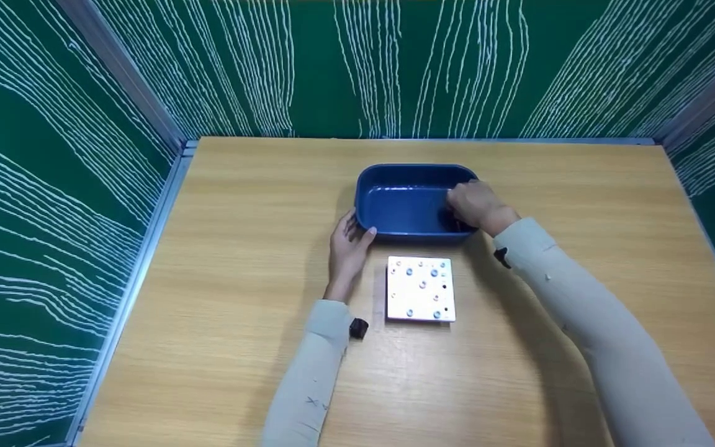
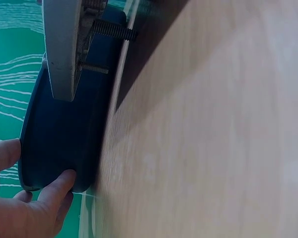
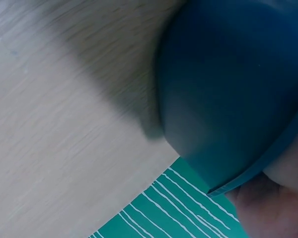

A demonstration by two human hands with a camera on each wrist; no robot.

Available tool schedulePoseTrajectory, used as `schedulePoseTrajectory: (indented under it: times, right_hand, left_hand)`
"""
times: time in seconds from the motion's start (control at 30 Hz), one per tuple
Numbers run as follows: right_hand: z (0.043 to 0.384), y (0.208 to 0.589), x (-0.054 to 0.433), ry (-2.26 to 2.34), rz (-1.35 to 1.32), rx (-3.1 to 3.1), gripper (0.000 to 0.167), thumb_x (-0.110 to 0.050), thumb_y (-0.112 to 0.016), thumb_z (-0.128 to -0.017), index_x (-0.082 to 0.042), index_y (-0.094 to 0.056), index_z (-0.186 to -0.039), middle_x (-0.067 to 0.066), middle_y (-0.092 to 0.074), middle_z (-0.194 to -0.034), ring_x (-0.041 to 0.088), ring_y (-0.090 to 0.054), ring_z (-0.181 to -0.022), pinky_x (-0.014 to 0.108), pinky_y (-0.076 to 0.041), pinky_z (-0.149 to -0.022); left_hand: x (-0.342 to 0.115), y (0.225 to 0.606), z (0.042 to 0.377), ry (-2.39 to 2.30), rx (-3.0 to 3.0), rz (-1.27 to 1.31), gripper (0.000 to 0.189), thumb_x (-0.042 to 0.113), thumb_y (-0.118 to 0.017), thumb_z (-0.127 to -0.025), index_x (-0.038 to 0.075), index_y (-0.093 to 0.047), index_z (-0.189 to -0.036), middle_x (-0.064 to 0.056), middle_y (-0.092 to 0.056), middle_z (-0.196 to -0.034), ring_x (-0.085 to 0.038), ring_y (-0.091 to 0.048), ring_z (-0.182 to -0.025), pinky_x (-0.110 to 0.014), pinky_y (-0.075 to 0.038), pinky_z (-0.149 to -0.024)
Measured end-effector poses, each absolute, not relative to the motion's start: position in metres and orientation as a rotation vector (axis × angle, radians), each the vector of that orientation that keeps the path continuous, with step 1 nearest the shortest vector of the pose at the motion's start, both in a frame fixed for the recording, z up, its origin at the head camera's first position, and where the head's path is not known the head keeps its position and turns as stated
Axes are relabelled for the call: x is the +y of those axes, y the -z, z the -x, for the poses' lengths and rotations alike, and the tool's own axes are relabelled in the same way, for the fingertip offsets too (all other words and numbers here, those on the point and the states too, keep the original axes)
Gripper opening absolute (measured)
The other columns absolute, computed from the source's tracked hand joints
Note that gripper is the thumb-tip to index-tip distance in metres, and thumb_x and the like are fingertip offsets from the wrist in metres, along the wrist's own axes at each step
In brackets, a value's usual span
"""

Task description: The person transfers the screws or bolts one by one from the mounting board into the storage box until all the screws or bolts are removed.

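Observation:
A dark blue rectangular bin (image 1: 404,236) stands on the wooden table. My left hand (image 1: 349,248) touches its near left corner, thumb on the front side and fingers along the left side. The same spread fingers (image 2: 59,188) show against the bin's wall (image 2: 49,134) in the left wrist view. My right hand (image 1: 474,203) reaches over the right rim into the bin, its fingers bent down and mostly hidden, so I cannot tell whether they hold anything. Before the bin lies a white square plate (image 1: 404,288) with several bolts and holes.
Threaded bolts (image 2: 111,30) stick out beneath the plate in the left wrist view. The wooden table (image 1: 239,261) has a metal frame (image 1: 146,261) on its left side. Green walls (image 1: 314,62) with white wavy lines surround it at the back and sides.

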State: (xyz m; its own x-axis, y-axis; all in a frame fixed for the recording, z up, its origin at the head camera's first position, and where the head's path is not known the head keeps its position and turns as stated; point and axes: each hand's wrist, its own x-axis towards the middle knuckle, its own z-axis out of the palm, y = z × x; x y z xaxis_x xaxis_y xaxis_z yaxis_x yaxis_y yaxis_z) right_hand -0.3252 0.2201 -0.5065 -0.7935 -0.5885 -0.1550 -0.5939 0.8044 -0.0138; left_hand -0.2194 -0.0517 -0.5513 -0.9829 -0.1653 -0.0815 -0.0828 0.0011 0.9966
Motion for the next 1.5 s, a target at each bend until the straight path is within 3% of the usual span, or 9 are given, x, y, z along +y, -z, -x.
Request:
schedulePoseTrajectory:
  times: [0.27, 0.47, 0.6, 0.83, 1.07, 1.5]
  right_hand:
    - [0.320, 0.499, 0.226, 0.124, 0.995, 2.927, 0.015, -0.001, -0.070, -0.095, 0.000, -0.071, -0.080, 0.016, -0.070, -0.074, 0.029, -0.065, -0.064, 0.046, -0.059, -0.064]
    - [0.310, 0.497, 0.229, 0.127, 1.040, 3.013, 0.009, -0.005, -0.073, -0.096, 0.004, -0.075, -0.095, 0.021, -0.075, -0.090, 0.038, -0.073, -0.084, 0.055, -0.062, -0.080]
    - [0.299, 0.494, 0.228, 0.136, 1.056, 3.059, 0.012, -0.006, -0.073, -0.096, 0.005, -0.077, -0.101, 0.022, -0.076, -0.094, 0.039, -0.072, -0.088, 0.055, -0.062, -0.085]
    - [0.282, 0.490, 0.223, 0.116, 1.098, 3.104, 0.017, -0.011, -0.075, -0.097, 0.002, -0.078, -0.109, 0.020, -0.076, -0.099, 0.037, -0.069, -0.090, 0.048, -0.061, -0.080]
    - [0.270, 0.483, 0.222, 0.139, 1.111, 3.121, 0.018, -0.011, -0.074, -0.098, 0.001, -0.077, -0.112, 0.020, -0.076, -0.104, 0.037, -0.068, -0.094, 0.049, -0.060, -0.084]
    - [0.251, 0.485, 0.224, 0.209, 1.229, 3.203, 0.011, -0.009, -0.076, -0.096, 0.001, -0.077, -0.100, 0.020, -0.075, -0.093, 0.036, -0.064, -0.084, 0.042, -0.053, -0.069]
  left_hand:
    - [-0.051, 0.552, 0.219, 2.158, -2.187, -0.267, 0.067, 0.007, -0.073, -0.098, -0.001, -0.043, -0.157, -0.021, -0.048, -0.160, -0.035, -0.048, -0.148, -0.036, -0.043, -0.123]
    - [-0.051, 0.552, 0.220, 2.173, -2.163, -0.260, 0.067, 0.004, -0.072, -0.098, -0.002, -0.042, -0.158, -0.022, -0.048, -0.160, -0.035, -0.047, -0.149, -0.034, -0.042, -0.123]
    - [-0.051, 0.553, 0.220, 2.170, -2.164, -0.267, 0.066, 0.004, -0.072, -0.098, -0.002, -0.042, -0.158, -0.021, -0.048, -0.160, -0.034, -0.047, -0.148, -0.034, -0.043, -0.123]
    - [-0.050, 0.552, 0.219, 2.159, -2.171, -0.280, 0.065, 0.004, -0.071, -0.098, 0.000, -0.044, -0.157, -0.021, -0.050, -0.159, -0.035, -0.049, -0.147, -0.035, -0.043, -0.123]
    - [-0.051, 0.551, 0.220, 2.155, -2.171, -0.270, 0.065, 0.006, -0.073, -0.097, -0.001, -0.045, -0.156, -0.022, -0.049, -0.159, -0.036, -0.048, -0.148, -0.037, -0.043, -0.123]
    - [-0.050, 0.551, 0.219, 2.124, -2.195, -0.279, 0.063, 0.005, -0.072, -0.098, 0.000, -0.047, -0.156, -0.022, -0.050, -0.158, -0.036, -0.049, -0.148, -0.036, -0.044, -0.123]
